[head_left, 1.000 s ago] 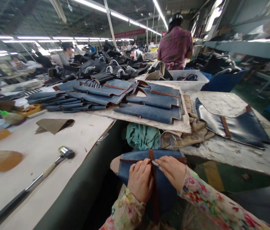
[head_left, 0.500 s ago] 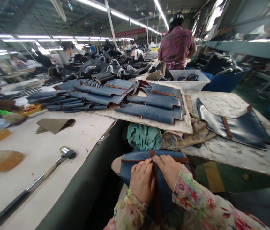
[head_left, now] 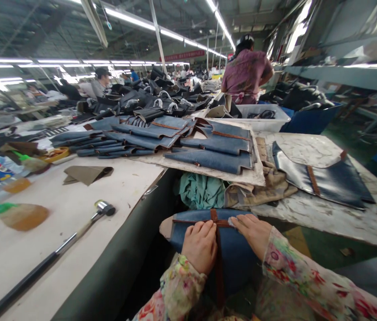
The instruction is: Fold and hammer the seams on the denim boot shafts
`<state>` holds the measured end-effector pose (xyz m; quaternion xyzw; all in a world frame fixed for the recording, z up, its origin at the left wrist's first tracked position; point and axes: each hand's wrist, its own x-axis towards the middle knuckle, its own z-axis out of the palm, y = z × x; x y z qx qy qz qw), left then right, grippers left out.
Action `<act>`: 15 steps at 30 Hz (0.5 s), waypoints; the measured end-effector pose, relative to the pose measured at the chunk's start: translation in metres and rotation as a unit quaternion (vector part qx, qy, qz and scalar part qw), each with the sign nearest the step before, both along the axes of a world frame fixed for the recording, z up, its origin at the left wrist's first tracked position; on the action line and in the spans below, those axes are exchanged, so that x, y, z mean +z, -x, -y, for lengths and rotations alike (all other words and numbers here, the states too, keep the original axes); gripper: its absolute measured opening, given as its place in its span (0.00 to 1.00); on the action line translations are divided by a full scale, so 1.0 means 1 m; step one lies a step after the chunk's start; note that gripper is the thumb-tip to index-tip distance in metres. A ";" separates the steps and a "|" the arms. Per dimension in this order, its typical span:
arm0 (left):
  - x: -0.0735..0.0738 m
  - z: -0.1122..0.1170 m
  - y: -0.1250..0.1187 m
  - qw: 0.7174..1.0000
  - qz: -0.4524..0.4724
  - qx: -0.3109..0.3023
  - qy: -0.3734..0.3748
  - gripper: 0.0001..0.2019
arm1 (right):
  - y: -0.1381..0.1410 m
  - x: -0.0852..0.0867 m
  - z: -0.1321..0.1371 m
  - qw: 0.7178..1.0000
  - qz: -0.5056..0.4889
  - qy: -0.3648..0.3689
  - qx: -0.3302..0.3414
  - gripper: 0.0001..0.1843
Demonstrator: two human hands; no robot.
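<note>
Denim panel point(head_left: 235, 254): lies low in the view, directly in front of the person, in the gap between the two worktables. A brown strap point(head_left: 219, 263) runs down its middle and crosses a second brown strip along the top edge.

Left hand point(head_left: 201, 246): rests flat on the panel, fingers extended and together, fingertips touching the strap from the left side. It grips nothing.

Right hand point(head_left: 253, 231): lies on the panel to the right of the strap, fingers extended toward the crossing of the straps, pressing down. It encloses nothing.

Just beyond the panel, a teal cloth point(head_left: 200, 191) sits bunched below the table edge. On the left table point(head_left: 58, 209), a hammer point(head_left: 58, 247) lies with its head toward the panel; a folded tan piece point(head_left: 86, 174) lies farther back. A stack of denim panels point(head_left: 213, 147) lies on a board across the gap. On the right table point(head_left: 312, 147), a single dark panel point(head_left: 329, 180) lies flat. Far back, a person in a purple shirt point(head_left: 247, 73) stands facing away.
</note>
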<state>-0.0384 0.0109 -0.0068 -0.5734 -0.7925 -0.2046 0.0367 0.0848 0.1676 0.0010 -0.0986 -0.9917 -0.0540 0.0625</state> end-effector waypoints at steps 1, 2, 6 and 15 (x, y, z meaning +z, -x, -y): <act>0.000 0.000 0.000 1.000 0.002 0.000 -0.001 0.17 | -0.001 0.000 -0.005 0.999 -0.015 0.029 0.013 0.19; 0.000 0.001 0.001 1.000 0.003 -0.002 -0.004 0.17 | 0.000 0.000 -0.009 0.997 -0.028 0.062 0.029 0.18; -0.001 0.005 0.005 1.000 -0.006 -0.009 -0.018 0.18 | 0.014 0.010 -0.010 0.978 -0.049 0.169 0.108 0.17; -0.005 0.022 0.019 0.996 -0.078 0.047 -0.016 0.17 | 0.046 0.009 0.008 0.972 -0.039 0.123 0.198 0.20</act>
